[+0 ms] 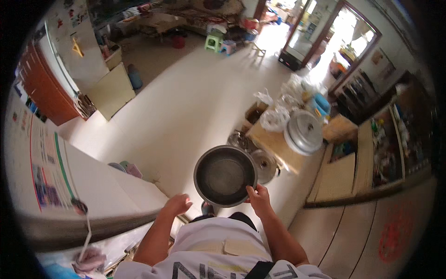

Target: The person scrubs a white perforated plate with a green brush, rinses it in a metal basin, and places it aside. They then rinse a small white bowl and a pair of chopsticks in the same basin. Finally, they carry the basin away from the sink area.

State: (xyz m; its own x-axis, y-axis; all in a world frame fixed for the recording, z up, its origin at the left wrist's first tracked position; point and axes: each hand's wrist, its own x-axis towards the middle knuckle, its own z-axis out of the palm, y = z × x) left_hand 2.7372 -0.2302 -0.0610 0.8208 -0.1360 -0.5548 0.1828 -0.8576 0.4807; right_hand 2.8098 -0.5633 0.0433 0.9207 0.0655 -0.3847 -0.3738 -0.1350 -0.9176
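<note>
A round dark grey metal basin [224, 176] is held out in front of my body, its open side facing up. My right hand [258, 200] grips its rim at the lower right, thumb over the edge. To the left of the basin is my left hand [178, 204], apart from it, with its fingers curled in and nothing visible in them. Beyond the basin, partly hidden by it, a pot with a glass lid [264, 165] rests low beside a wooden table [278, 148]. On that table sits a large lidded aluminium pot [304, 132].
Clear plastic bags [275, 118] and a blue plastic container [320, 105] crowd the table. A cardboard box [255, 113] lies beside it. A cabinet with shelves [386, 150] lines the right. Farther off are a green stool [213, 41] and a small wooden chair [258, 51].
</note>
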